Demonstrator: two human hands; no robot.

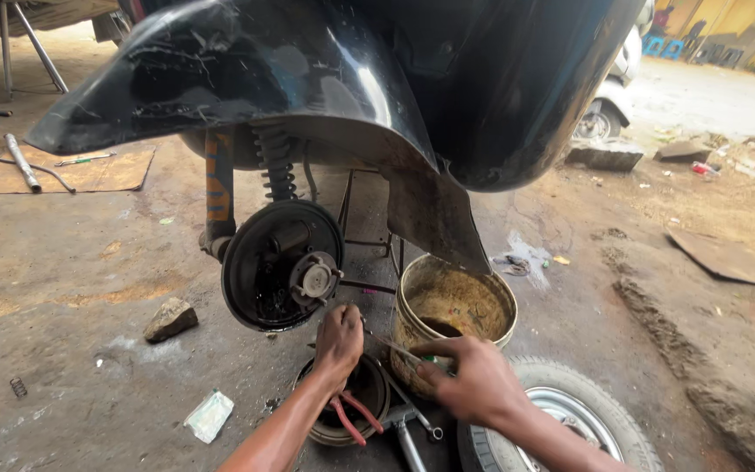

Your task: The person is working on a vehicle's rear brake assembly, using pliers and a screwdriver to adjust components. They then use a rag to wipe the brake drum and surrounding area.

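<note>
A black scooter front with its wheel off shows a round brake plate [281, 265] with a hub axle and a coil spring shock above. My left hand [338, 343] reaches below the plate, fingers curled over a round brake drum [342, 411] on the ground with red-handled pliers [356, 415] in it. My right hand [474, 380] pinches a thin metal tool [392, 348], whose tip points toward my left hand. A removed wheel with tyre [570, 419] lies under my right forearm.
A dirty metal bucket [456, 306] stands behind my hands. A rock [170, 319], a small spring [17, 386] and a white packet [209, 415] lie left on the concrete. Wrenches [412, 428] lie by the drum. Cardboard with metal rods lies far left; another tyre at right edge.
</note>
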